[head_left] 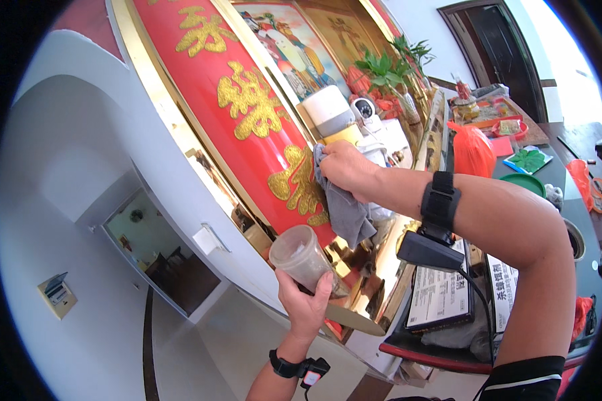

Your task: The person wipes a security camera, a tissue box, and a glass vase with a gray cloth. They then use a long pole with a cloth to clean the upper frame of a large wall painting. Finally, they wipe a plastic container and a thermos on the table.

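My left hand (pixel 304 301) is wrapped round a clear, cloudy plastic jar (pixel 297 250), tilted with its round end upward. Just above and to the right, my right hand (pixel 346 170) grips a grey cloth (pixel 346 212), which hangs down from the fingers. The cloth touches the edge of a curved red panel (pixel 251 110) with raised gold characters. Behind my right hand, on the gold-trimmed shelf, are a white and grey cylinder (pixel 328 110) and a small white camera (pixel 363 108). My right fingertips are partly hidden by the cloth.
Potted green plants (pixel 384 69) stand farther back on the shelf. An orange plastic bag (pixel 473 150), a green dish (pixel 523 183) and flat printed boxes (pixel 439 284) lie on the table to the right. A doorway (pixel 164 254) opens at the left.
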The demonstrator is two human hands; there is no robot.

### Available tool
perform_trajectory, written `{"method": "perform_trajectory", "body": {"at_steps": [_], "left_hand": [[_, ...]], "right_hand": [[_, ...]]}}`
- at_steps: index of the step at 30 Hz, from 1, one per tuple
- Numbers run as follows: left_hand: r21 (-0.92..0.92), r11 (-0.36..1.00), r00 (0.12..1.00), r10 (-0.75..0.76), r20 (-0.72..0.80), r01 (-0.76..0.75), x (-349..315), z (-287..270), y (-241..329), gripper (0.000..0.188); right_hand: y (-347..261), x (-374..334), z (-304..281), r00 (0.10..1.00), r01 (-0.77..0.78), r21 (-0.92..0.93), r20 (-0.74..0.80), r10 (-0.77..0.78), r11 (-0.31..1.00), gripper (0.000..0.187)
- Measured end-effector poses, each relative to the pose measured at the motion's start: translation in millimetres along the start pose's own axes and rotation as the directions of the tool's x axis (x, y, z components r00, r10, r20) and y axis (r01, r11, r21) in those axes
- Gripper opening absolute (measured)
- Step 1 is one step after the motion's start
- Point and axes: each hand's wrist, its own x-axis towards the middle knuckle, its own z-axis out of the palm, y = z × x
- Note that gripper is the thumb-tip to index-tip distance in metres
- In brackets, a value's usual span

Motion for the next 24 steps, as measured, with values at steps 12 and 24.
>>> {"method": "perform_trajectory", "body": {"at_steps": [12,24], "left_hand": [[0.01,0.999,0.998,-0.035,-0.045,0.036,-3.9,2.5,-4.0,0.061],[-0.032,0.996,0.997,-0.078,-0.006,0.078,-4.7,-3.6,-13.9,0.065]], "right_hand": [[-87.6,100.7,-12.7,0.978,0.209,0.016,0.014,-0.209,0.978,0.007],[-188.7,137.6,8.8,0.803,0.594,0.25,-0.238,-0.546,0.764,0.034]]}}
